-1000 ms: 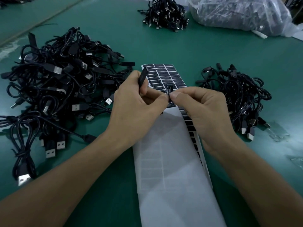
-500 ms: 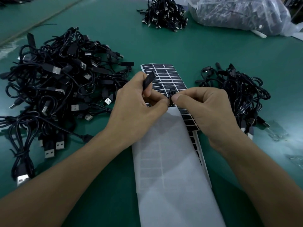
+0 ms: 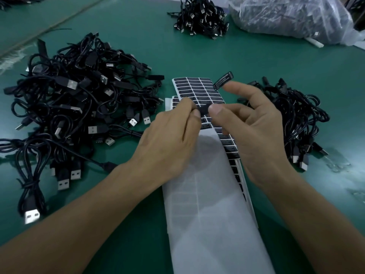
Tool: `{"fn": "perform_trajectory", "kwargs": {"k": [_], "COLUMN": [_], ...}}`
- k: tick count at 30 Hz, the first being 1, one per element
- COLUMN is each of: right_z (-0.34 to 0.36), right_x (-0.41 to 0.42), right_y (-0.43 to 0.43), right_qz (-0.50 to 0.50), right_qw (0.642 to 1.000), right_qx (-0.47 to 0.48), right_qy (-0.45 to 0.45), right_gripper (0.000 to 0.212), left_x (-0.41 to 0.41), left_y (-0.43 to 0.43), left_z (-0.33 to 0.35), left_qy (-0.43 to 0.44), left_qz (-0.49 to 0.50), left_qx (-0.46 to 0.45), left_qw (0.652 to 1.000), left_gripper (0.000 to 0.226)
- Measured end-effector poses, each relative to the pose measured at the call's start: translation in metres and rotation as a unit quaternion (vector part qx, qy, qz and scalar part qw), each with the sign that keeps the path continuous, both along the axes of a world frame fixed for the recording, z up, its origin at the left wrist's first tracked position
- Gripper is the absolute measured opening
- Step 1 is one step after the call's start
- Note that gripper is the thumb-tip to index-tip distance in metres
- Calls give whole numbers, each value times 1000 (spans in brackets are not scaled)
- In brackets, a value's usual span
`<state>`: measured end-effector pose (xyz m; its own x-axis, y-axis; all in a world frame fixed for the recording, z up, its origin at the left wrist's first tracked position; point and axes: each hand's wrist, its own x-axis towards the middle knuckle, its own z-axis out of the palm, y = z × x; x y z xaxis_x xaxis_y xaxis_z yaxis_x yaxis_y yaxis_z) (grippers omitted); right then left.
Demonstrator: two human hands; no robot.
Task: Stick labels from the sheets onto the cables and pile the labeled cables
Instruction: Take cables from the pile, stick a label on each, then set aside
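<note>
I observe one work table, covered in a dark green mat with a dull sheen. A straight seam crosses the upper left corner diagonally, and more green surface lies beyond it. A pale, scuffed strip lies at the left edge. Light is soft and comes from above. Shiny patches mark the mat at right; I cannot tell film from glare. A bulky clear plastic bag occupies the far right corner.

Black cables heaped at 9 o'clock; black labels gridded on white sheet; green table.
</note>
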<state>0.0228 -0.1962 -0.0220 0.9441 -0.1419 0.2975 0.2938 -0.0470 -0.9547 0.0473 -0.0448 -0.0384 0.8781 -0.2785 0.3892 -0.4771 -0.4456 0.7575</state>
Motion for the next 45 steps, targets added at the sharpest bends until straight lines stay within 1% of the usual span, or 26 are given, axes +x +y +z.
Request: {"fn": "perform_trajectory", "kwargs": {"k": [3, 7, 9, 11, 14, 17, 19, 23, 26, 33, 45], "right_z": [-1, -1, -2, -3, -2, -1, -1, -3, -4, -7, -9], "right_x": [1, 3, 4, 4, 4, 4, 4, 2, 3, 5, 5], "right_y": [-2, -5, -6, -7, -5, -5, -3, 3, 4, 1, 0], "right_qz": [-19, -35, -43, -47, -59, -69, -61, -3, 12, -8, -12], "right_qw": [1000, 999, 999, 999, 998, 995, 993, 989, 987, 991, 996], "right_qx": [-6, 9, 11, 10, 27, 65, 88, 116, 124, 101, 78], "right_qy": [0, 0, -1, 2, 7, 15, 41, 94, 103, 84, 46], "right_gripper": [34, 35, 34, 33, 25, 8, 11, 19, 14, 10, 7], "left_x": [2, 5, 5, 5, 5, 6, 6, 5, 4, 5, 6], "left_y": [0, 3, 5, 5, 3, 3, 3, 0, -1, 1, 1], "left_z": [0, 0, 0, -1, -2, -4, -4, -3, -3, -2, -3], "left_qy": [-44, -87, -100, -97, -57, -28, -26, -34, -27, 11, 13], "left_qz": [-10, 41, 59, 49, 28, 42, 53, 54, 39, -9, -25], "left_qx": [23, 95, 123, 133, 95, 43, 23, 14, 8, 0, -10], "left_qw": [999, 991, 986, 985, 993, 998, 998, 998, 999, 1000, 1000], "left_gripper": [31, 36, 39, 41, 43, 47, 49, 50, 47, 40, 41]}}
